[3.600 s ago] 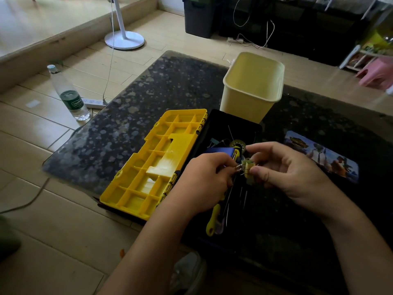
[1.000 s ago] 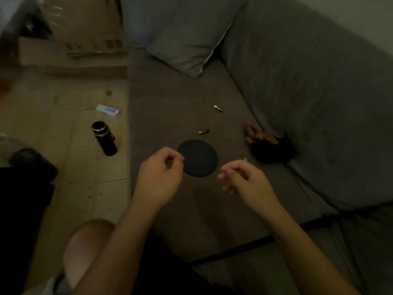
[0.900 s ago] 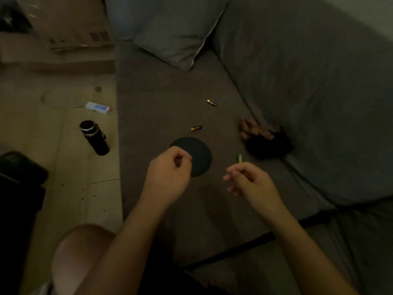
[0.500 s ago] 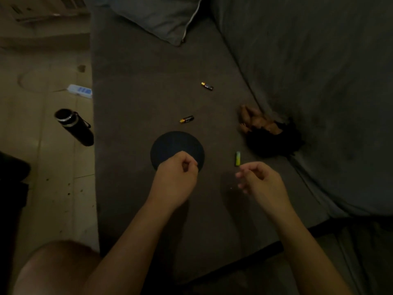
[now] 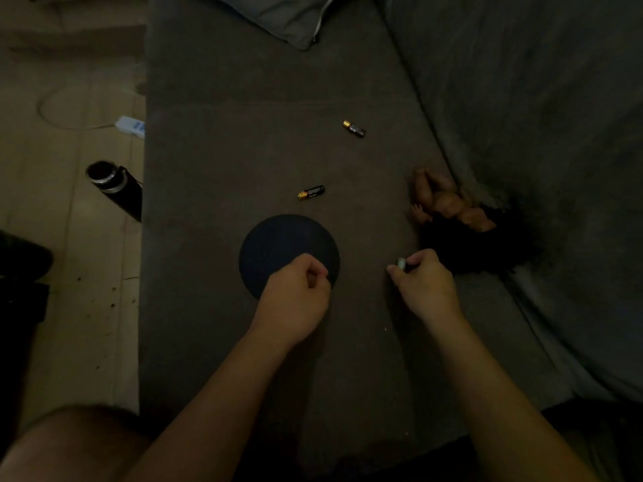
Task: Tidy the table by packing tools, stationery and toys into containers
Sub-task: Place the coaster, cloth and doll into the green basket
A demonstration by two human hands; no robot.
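I am looking down at a grey sofa seat [image 5: 226,151] in dim light. My right hand [image 5: 426,287] pinches a small pale battery [image 5: 402,263] between thumb and fingers, just above the cushion. My left hand [image 5: 295,300] is curled into a loose fist over the near edge of a flat black round disc [image 5: 278,245]; nothing shows inside it. Two black-and-gold batteries lie loose on the seat, one [image 5: 311,192] just beyond the disc and another [image 5: 354,129] farther back. A small doll with dark hair [image 5: 449,203] lies against the sofa back, to the right.
A grey pillow [image 5: 288,15] rests at the far end of the seat. On the wooden floor to the left stand a black flask [image 5: 114,189] and a white power strip [image 5: 131,125]. My knee [image 5: 69,443] is at the lower left.
The view swung from the table with the yellow toolbox to the sofa. The small battery that lay on the cushion half a second ago is now between my right hand's fingers.
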